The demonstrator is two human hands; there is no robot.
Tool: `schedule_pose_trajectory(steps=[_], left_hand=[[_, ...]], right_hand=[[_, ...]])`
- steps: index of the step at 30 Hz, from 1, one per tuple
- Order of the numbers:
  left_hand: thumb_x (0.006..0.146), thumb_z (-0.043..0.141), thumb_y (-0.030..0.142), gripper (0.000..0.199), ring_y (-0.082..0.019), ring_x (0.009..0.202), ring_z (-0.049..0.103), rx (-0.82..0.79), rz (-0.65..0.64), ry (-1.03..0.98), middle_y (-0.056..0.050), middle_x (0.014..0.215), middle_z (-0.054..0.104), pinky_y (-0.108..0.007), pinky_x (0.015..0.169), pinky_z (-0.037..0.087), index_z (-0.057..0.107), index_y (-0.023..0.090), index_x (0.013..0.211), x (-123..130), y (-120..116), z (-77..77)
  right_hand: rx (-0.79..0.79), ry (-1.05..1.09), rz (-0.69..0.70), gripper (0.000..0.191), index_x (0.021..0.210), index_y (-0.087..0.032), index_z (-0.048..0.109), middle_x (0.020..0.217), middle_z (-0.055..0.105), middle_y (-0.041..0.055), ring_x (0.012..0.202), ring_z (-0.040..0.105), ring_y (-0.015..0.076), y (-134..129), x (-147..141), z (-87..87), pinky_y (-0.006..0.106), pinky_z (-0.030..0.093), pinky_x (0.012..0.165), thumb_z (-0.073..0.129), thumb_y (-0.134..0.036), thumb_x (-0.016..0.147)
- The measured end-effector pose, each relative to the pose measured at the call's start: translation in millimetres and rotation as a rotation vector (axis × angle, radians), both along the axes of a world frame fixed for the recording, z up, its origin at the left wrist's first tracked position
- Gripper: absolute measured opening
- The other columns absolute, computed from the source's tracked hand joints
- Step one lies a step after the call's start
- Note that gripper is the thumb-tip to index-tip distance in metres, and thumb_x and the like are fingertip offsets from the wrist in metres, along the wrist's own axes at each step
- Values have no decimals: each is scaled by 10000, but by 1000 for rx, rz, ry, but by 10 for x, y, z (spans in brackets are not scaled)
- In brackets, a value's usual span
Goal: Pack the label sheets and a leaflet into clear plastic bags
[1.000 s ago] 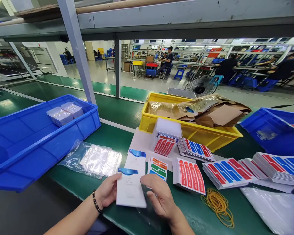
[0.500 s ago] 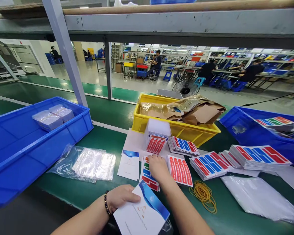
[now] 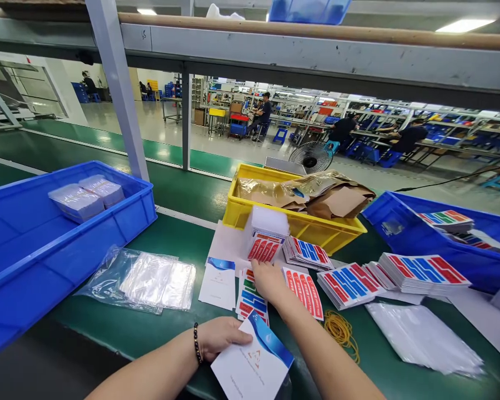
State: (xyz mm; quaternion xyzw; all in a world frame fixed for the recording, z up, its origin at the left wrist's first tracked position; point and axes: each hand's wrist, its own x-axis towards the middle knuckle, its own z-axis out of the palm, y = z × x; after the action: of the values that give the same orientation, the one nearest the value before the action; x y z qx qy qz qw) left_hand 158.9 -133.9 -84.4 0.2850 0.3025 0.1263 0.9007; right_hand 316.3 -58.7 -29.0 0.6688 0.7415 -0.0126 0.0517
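Observation:
My left hand grips a white instruction booklet with a blue top edge, its thumb lying on the front cover. My right hand reaches over a pile of sticker sheets with green, blue and red stripes. Its fingertips are at the front edge of a block of clear plastic bags with red labels; most of the fingers are hidden behind the hand. To its right lies a stack of red label sheets. On its left rests another pile of white booklets.
Clear plastic bags lie at the left, beside a blue bin. Behind stands a yellow bin of brown packaging. Striped sheet stacks, rubber bands, a white bag pile and another blue bin are at right.
My right hand has moved forward from the striped sticker pile to the foot of the labelled bag block. The left hand, with the booklet, has shifted slightly right. The camera view has tilted.

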Motion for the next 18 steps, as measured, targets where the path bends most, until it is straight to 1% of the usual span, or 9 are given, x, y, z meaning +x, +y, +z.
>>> schedule_pose_trajectory(steps=[2, 5, 7, 9, 10, 12, 14, 15, 18], left_hand=[[310, 836, 386, 566, -165, 624, 597, -2, 19, -15, -111, 752, 637, -280, 652, 458, 663, 41, 724, -2, 8, -19], [410, 822, 398, 539, -184, 679, 606, -20, 68, -55, -135, 796, 636, -304, 709, 460, 653, 26, 761, 6, 37, -23], [511, 772, 472, 569, -207, 757, 614, -54, 133, -92, -150, 874, 632, -335, 775, 455, 643, 31, 847, 25, 58, -3], [625, 680, 545, 605, -225, 809, 615, -95, 214, -146, -162, 948, 622, -360, 810, 446, 620, 43, 958, 50, 72, 28], [660, 641, 566, 623, -232, 817, 616, -116, 248, -185, -167, 966, 617, -365, 813, 445, 605, 46, 1002, 61, 75, 43], [669, 627, 574, 640, -235, 798, 621, -140, 289, -249, -173, 947, 621, -357, 790, 457, 592, 41, 1021, 76, 74, 66], [643, 676, 522, 615, -231, 767, 626, -108, 282, -254, -182, 908, 627, -331, 756, 472, 594, 17, 984, 76, 66, 80], [635, 703, 469, 583, -233, 753, 628, -87, 275, -232, -190, 892, 627, -324, 740, 479, 593, 1, 965, 71, 62, 87], [697, 691, 314, 458, -244, 767, 631, -54, 253, -144, -220, 928, 614, -335, 747, 486, 573, -27, 979, 47, 63, 121]], right_hand=[[60, 119, 14, 180, 964, -81, 536, 946, 592, 120, 896, 549, 232, -37, 111, 130, 374, 386, 795, 472, -93, 796], [204, 330, -16, 194, 1018, -117, 483, 1047, 558, 86, 933, 535, 144, -149, 377, 373, 261, 417, 808, 356, -202, 898], [263, 697, -80, 280, 1055, -124, 471, 1048, 563, 94, 901, 562, 153, -279, 522, 473, 270, 455, 786, 396, -333, 884], [141, 1053, -110, 403, 1053, -123, 492, 1013, 583, 107, 827, 597, 183, -443, 561, 463, 299, 495, 720, 505, -437, 801], [53, 1131, -101, 429, 1041, -121, 513, 999, 592, 110, 808, 605, 195, -530, 535, 417, 307, 505, 697, 548, -444, 762], [-41, 1072, -80, 383, 1016, -122, 555, 974, 606, 105, 798, 611, 203, -690, 426, 273, 319, 511, 680, 550, -402, 755], [45, 888, -10, 311, 1004, -131, 587, 935, 617, 86, 810, 605, 190, -811, 324, 118, 312, 506, 698, 535, -329, 769], [149, 803, 29, 275, 983, -134, 599, 914, 617, 80, 781, 601, 173, -853, 307, 54, 296, 503, 674, 506, -315, 798], [617, 535, 108, 234, 883, -139, 623, 888, 605, 74, 786, 575, 144, -924, 453, -61, 277, 475, 700, 430, -271, 868]])
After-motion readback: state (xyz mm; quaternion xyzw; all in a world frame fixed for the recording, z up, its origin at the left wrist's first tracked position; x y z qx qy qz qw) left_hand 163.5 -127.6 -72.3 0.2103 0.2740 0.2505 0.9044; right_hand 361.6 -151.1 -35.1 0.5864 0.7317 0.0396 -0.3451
